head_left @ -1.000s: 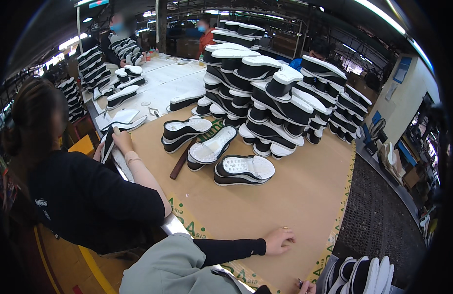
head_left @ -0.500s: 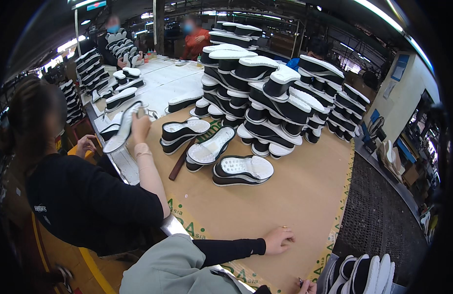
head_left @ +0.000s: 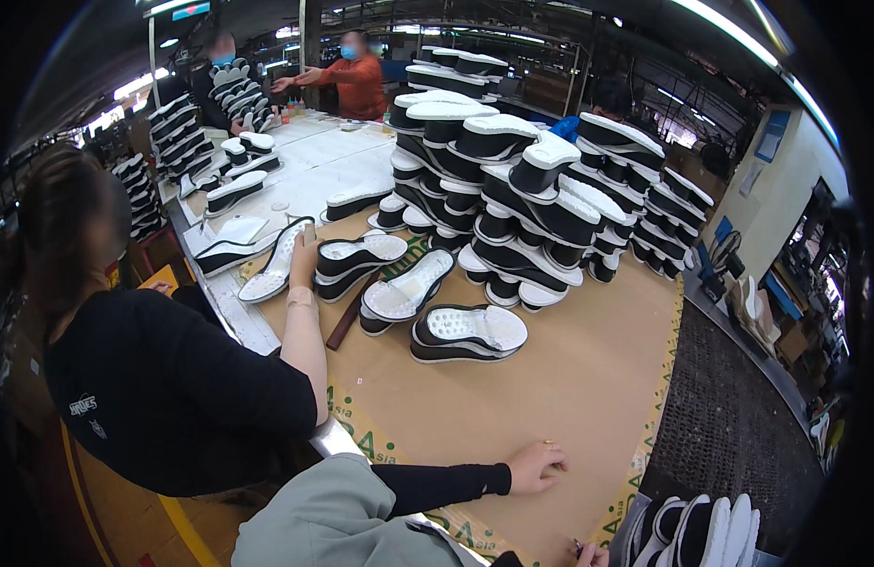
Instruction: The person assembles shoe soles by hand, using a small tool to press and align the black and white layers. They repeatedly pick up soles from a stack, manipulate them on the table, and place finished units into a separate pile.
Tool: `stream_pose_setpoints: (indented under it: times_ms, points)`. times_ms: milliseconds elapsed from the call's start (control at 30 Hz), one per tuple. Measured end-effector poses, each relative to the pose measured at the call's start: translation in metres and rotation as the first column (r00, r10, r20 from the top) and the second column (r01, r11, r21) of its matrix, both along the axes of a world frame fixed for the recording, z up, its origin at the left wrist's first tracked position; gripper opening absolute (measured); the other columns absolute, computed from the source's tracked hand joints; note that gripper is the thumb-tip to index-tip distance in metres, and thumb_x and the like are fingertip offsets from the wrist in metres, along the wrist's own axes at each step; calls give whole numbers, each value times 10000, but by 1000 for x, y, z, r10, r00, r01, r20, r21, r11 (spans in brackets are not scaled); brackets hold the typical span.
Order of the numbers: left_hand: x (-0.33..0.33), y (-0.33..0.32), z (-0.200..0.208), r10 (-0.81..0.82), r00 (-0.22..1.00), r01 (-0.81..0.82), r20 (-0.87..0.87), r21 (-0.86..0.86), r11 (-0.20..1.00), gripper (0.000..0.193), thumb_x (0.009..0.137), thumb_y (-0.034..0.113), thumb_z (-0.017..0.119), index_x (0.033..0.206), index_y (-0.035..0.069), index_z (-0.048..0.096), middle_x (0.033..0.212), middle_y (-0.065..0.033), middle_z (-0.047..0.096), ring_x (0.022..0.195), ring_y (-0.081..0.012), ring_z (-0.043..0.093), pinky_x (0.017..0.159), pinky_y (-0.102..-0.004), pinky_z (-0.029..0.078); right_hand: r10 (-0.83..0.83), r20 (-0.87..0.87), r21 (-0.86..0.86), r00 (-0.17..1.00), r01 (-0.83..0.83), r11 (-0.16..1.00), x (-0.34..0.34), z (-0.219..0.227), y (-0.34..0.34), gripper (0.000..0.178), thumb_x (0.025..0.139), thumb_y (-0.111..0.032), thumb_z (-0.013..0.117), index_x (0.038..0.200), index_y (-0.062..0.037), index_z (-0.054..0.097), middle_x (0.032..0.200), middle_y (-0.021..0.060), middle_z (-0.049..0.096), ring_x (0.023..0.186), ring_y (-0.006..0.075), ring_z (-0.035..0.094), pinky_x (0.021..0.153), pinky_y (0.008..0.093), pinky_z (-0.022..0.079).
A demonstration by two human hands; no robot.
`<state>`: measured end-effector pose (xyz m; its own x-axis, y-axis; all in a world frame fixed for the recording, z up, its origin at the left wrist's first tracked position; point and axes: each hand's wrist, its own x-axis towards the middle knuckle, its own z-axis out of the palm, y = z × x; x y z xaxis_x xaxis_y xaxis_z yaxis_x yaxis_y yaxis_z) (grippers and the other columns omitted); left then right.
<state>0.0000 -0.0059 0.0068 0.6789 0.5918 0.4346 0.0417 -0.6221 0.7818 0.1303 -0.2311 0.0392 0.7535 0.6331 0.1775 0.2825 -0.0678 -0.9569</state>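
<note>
My left hand [head_left: 539,467], in a black sleeve, rests on the brown table covering [head_left: 456,406]. Its fingers are loosely bent and apart, with nothing in them. At the lower edge, only part of my right hand [head_left: 593,555] shows. Its fingers are pinched on a small dark thing I cannot make out. Beyond my left hand lie thick black-and-white shoe soles: one sole [head_left: 469,333] is nearest, another sole [head_left: 406,288] is tilted behind it, and a stacked pair [head_left: 359,260] lies to their left.
A co-worker in a black shirt [head_left: 177,378] grips a sole [head_left: 278,267] at the left. Tall stacks of soles [head_left: 512,189] stand at the back. A dark red bar [head_left: 346,321] lies among the soles. More soles [head_left: 701,534] stand on edge at lower right.
The co-worker at the left has lowered the sole onto the table, beside the stacked pair. At the back, a person in orange now reaches an arm leftward. My hands have not visibly moved.
</note>
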Motion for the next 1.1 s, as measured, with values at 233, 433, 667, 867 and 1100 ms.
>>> stream_pose_setpoints:
  times_ms: [233,433,667,867,1100]
  points:
    - [0,-1,0,-3,1000,3,-5,9,1000,210,747,98,666,937,41,599,961,-114,611,954,-310,588,848,-410,471,6,34,26,999,-6,1000,0,-1,0,250,940,-181,627,787,16,603,738,115,645,658,180,569,603,317,465]
    - [0,-1,1,-5,1000,5,-17,-3,1000,210,748,96,667,938,39,597,957,-116,609,954,-307,587,858,-406,471,-4,12,9,1000,4,1000,-1,1,0,240,939,-173,630,795,16,603,758,120,659,676,183,594,618,307,483]
    - [-1,-2,4,3,1000,-3,-15,-8,1000,215,746,98,671,937,39,594,958,-118,609,951,-308,588,860,-405,470,4,-8,38,1000,-4,999,2,-4,-1,228,939,-162,631,805,21,605,775,127,671,687,191,612,628,305,495]
    - [0,-2,1,-4,1000,4,14,1,1000,213,741,95,670,931,31,597,951,-124,613,936,-314,592,852,-407,472,17,-44,81,999,-13,997,2,-7,-1,195,940,-131,624,831,28,596,799,143,681,697,193,637,641,295,523]
    - [1,-2,0,-3,1000,3,17,1,1000,213,741,89,667,931,26,594,943,-125,610,931,-314,594,847,-406,474,11,-60,58,998,-7,998,3,-7,-1,194,944,-125,615,838,37,594,815,151,688,714,194,647,662,294,537]
